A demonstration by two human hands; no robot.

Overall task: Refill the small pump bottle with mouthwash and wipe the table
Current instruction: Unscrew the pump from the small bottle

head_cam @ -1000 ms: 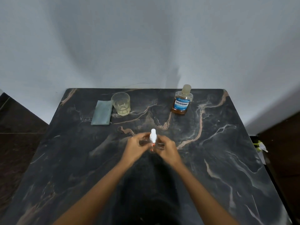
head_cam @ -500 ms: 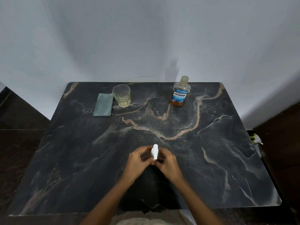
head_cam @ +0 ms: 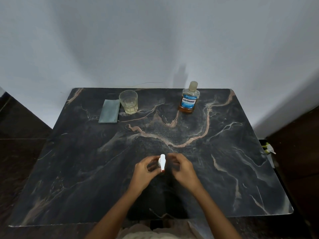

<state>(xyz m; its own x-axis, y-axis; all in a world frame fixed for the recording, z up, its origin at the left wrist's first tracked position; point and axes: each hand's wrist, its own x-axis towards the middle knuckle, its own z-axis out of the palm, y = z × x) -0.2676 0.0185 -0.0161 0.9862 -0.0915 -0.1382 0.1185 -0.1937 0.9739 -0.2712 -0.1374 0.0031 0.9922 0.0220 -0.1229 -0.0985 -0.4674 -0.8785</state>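
Observation:
The small clear pump bottle (head_cam: 162,162) with a white pump head stands upright on the dark marble table (head_cam: 233,169), near the front middle. My left hand (head_cam: 146,171) grips it from the left, fingers and thumb curled round its body. On the other side my right hand (head_cam: 183,169) hovers with loosely curled fingers, a narrow dark gap between them and the pump. The mouthwash bottle (head_cam: 189,100), capped, blue-labelled and holding a little amber liquid, stands at the back right. A folded grey-green cloth (head_cam: 109,111) lies flat at the back left.
A clear glass (head_cam: 128,102) with a little pale liquid stands beside the cloth, touching its right edge. The table's far edge meets a plain grey wall. A small white and yellow-green object (head_cam: 269,148) lies on the dark floor off the right edge.
The hands and the pump bottle now sit nearer the table's front edge as the view pulled back. My right hand's fingers have come off the bottle; my left hand still holds it.

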